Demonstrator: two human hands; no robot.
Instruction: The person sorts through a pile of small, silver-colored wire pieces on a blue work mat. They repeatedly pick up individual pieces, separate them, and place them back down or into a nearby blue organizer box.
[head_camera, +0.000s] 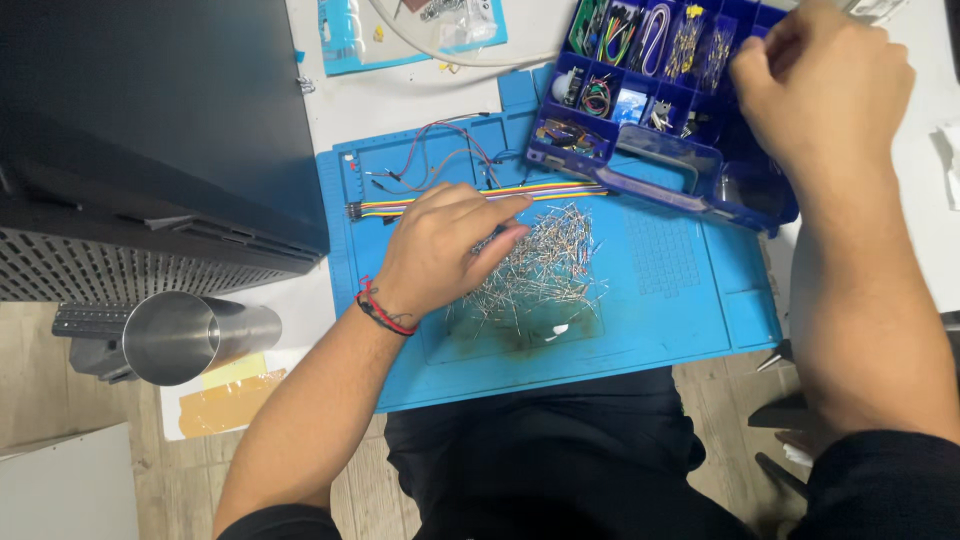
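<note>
Head view: the left hand (445, 245), fingers curled, pinches thin metal pins from the loose, bristly pile of pins (540, 270) on the blue silicone work mat (680, 310). The right hand (820, 80), loosely clenched, hovers over the blue plastic compartment box (650, 140); any grasp cannot be told. A flat multicoloured ribbon cable (540, 190) lies beside the left hand.

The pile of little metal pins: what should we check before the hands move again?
1. Pile of metal pins all on the blue mat: ok.
2. Left hand resting on the pile: ok.
3. Left fingers pinching a pin: cannot tell.
4. Right hand over the blue parts box: ok.
5. Box lying fully on the desk: not ok, it sits partly on the mat.
6. Rainbow ribbon cable away from the pile: not ok, it runs along the pile's edge.
</note>
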